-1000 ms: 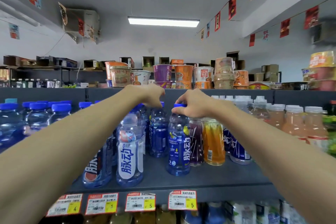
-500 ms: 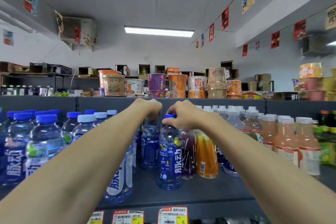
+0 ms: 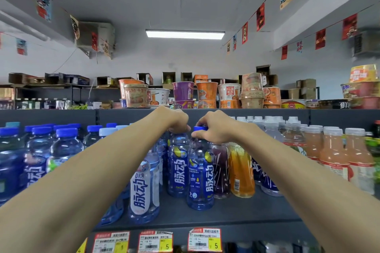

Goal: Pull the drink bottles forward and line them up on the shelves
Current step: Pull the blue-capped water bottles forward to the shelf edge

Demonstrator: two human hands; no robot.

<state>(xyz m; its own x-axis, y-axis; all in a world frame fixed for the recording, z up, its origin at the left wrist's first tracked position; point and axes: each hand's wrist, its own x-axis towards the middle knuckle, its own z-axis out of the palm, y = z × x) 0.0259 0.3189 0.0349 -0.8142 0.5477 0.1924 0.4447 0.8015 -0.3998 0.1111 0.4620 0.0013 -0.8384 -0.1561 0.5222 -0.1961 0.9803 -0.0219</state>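
Fingers curled: right hand grips front bottle, left hand rear bottle.

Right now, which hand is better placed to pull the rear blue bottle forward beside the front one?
Probably the left hand. It grips the top of the rear blue bottle, with bare shelf in front of it. The right hand grips the cap of the front blue bottle.
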